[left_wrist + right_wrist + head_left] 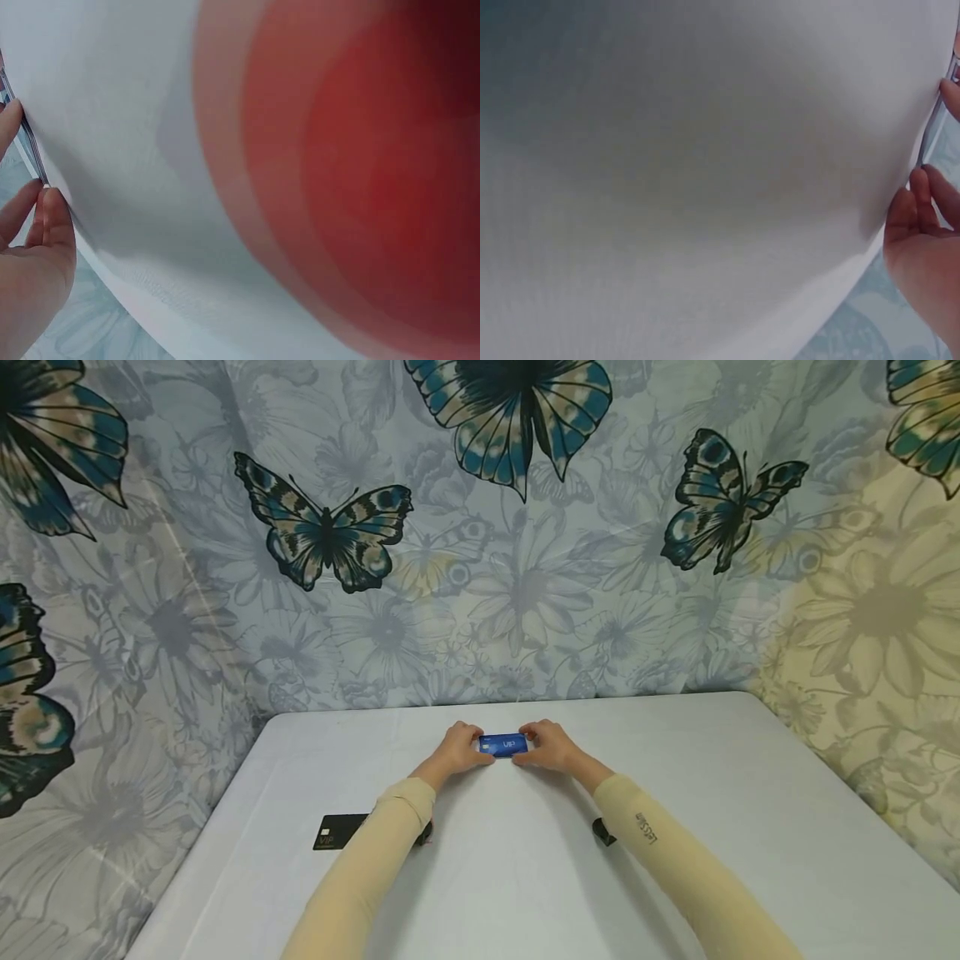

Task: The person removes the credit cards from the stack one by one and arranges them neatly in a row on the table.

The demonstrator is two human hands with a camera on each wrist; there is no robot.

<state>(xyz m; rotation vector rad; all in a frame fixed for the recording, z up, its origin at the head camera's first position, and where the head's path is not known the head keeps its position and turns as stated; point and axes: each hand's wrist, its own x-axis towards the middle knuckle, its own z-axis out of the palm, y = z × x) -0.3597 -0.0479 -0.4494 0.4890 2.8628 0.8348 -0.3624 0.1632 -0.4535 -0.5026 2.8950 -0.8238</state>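
A blue card [503, 745] marked VIP lies toward the far side of the white table, at the centre of the head view. Several thin layered edges show under it in the left wrist view, like a small stack of cards [34, 150]. My left hand [459, 749] pinches the left end between thumb and fingertips. At the right end my right hand [552, 747] does the same, its thumb at the near edge and fingers at the far edge. A black VIP card [341, 832] lies nearer and to the left, partly hidden behind my left forearm.
A white cloth covers the table [510, 868]. Behind its far edge hangs a wall covering [525, 635] printed with butterflies and flowers. Dark wrist devices [602, 832] show beside both forearms. A blurred red shape [375, 180] fills the right of the left wrist view.
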